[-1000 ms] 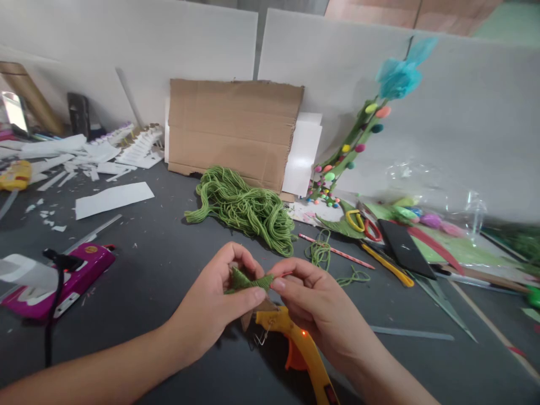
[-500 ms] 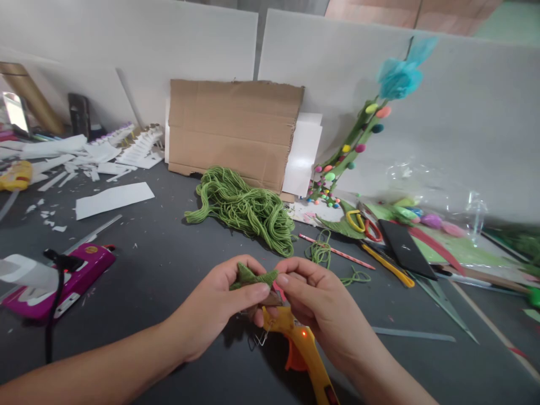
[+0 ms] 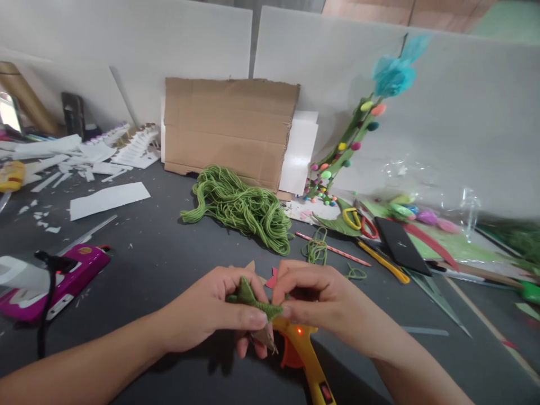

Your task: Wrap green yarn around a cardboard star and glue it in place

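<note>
My left hand [image 3: 223, 306] grips a pointed, star-like piece wrapped in green yarn [image 3: 248, 298] between thumb and fingers. Bare brown cardboard [image 3: 265, 336] shows at its lower point. At the piece's right tip, the thumb and fingers of my right hand [image 3: 314, 295] are pinched together; whether they hold a strand or the tip itself is hard to make out. Under my hands lies a yellow glue gun [image 3: 310, 360] with an orange trigger and a lit red light. A tan cardboard point [image 3: 250, 266] and a pink scrap [image 3: 272, 278] peek out behind my fingers.
A heap of green yarn [image 3: 244, 208] lies against a cardboard sheet [image 3: 230, 132]. At right are scissors [image 3: 352, 219], a yellow cutter [image 3: 383, 261] and a black phone-like slab [image 3: 403, 244]. A magenta power strip [image 3: 80, 275] and paper scraps [image 3: 109, 201] are at left.
My hands have come slightly lower, and the green piece is turned more upright. My right fingers are bent more tightly at its tip. Cardboard behind my left hand now shows.
</note>
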`<state>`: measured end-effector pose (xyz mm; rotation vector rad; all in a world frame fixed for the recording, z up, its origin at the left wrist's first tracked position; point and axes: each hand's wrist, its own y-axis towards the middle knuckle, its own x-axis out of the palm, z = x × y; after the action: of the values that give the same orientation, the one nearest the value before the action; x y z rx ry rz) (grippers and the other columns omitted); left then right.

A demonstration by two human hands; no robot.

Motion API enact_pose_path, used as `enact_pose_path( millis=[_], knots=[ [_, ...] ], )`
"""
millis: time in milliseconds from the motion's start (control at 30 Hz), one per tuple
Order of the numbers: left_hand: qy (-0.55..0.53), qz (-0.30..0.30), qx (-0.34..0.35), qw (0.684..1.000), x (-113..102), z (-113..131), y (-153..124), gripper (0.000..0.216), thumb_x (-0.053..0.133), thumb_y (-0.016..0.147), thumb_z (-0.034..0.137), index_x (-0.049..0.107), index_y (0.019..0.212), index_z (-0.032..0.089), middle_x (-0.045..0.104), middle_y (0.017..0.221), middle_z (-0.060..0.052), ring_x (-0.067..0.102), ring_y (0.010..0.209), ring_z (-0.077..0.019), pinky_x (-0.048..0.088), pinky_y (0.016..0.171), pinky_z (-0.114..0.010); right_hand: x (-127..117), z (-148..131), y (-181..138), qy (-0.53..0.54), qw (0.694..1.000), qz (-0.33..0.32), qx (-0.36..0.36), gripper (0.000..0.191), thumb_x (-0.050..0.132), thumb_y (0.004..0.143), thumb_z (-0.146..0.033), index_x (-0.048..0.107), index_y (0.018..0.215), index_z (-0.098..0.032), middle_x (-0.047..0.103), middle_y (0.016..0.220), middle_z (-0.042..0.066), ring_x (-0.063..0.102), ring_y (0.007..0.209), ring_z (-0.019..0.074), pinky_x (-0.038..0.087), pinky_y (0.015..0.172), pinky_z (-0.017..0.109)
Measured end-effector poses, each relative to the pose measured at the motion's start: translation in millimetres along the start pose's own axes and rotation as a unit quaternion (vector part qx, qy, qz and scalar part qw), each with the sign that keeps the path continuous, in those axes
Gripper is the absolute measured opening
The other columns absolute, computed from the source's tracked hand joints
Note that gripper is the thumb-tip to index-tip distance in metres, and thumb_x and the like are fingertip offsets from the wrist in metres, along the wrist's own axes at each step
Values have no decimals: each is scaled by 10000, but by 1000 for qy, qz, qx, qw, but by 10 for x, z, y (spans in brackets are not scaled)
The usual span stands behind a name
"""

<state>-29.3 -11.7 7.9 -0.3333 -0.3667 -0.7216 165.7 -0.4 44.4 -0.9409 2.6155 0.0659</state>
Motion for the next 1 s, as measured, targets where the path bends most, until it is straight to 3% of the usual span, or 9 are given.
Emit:
enact_pose_path(
  millis=[133, 233, 367, 433, 567, 667, 767, 867, 1000],
  knots=[
    [88, 13, -75, 993, 47, -11, -17, 128, 621, 714, 211, 503, 725, 164, 638, 619, 0, 611, 559, -126, 435, 472, -195, -7, -22, -30, -203, 979, -23, -16, 115, 540, 849, -160, 600, 753, -180, 535, 743, -26, 502, 674, 97, 374, 612, 197],
    [181, 47, -114, 976, 74, -66, -15, 62, 556, 728, 207, 504, 718, 176, 607, 594, 21, 569, 521, -117, 420, 461, -203, 45, -2, -32, -362, 930, -32, -58, 109, 518, 870, -181, 567, 773, -178, 557, 761, -16, 504, 663, 109, 363, 584, 208],
    [269, 114, -103, 951, 91, -94, 20, 45, 493, 732, 194, 525, 702, 181, 553, 541, 39, 520, 478, -116, 410, 454, -222, 144, 45, -51, -522, 844, -16, -119, 99, 511, 857, -155, 551, 767, -167, 561, 740, 13, 519, 646, 147, 335, 506, 236],
    [255, 158, -70, 951, 98, -58, 38, 51, 510, 741, 210, 524, 704, 177, 528, 513, 49, 511, 469, -112, 418, 467, -225, 191, 40, -65, -542, 830, 29, -129, 116, 479, 855, -130, 550, 770, -164, 545, 737, 24, 516, 619, 149, 321, 475, 239],
    [172, 223, 16, 959, 107, 32, 34, 101, 563, 765, 252, 513, 741, 167, 586, 537, 29, 538, 490, -103, 450, 521, -225, 275, -39, -71, -431, 886, 153, -72, 169, 433, 879, -155, 543, 751, -173, 532, 735, 19, 503, 576, 121, 358, 500, 228],
    [96, 200, 40, 974, 99, 35, 12, 131, 596, 762, 256, 506, 757, 161, 609, 543, 16, 554, 492, -103, 462, 521, -222, 302, -98, -45, -306, 932, 187, -47, 175, 458, 861, -156, 541, 710, -188, 534, 704, 1, 507, 599, 117, 379, 542, 224],
    [40, 155, 50, 986, 81, -3, 1, 137, 613, 754, 247, 517, 737, 152, 607, 549, 10, 567, 490, -106, 466, 494, -217, 265, -114, -6, -167, 971, 174, 9, 175, 515, 808, -152, 536, 639, -190, 521, 646, -22, 496, 593, 112, 375, 545, 216],
    [17, 120, 50, 991, 62, -31, 7, 136, 616, 756, 240, 519, 720, 151, 607, 558, 6, 577, 489, -107, 464, 475, -209, 192, -89, 23, -51, 989, 134, 37, 156, 547, 788, -183, 546, 632, -183, 514, 638, -35, 483, 605, 104, 366, 563, 209],
    [10, 82, 32, 996, 44, -21, 10, 140, 626, 745, 239, 515, 718, 157, 609, 546, 10, 575, 465, -105, 458, 457, -202, 117, -56, 17, -31, 995, 89, 36, 126, 572, 783, -166, 582, 658, -173, 523, 668, -37, 488, 637, 98, 371, 605, 205]
  ],
)
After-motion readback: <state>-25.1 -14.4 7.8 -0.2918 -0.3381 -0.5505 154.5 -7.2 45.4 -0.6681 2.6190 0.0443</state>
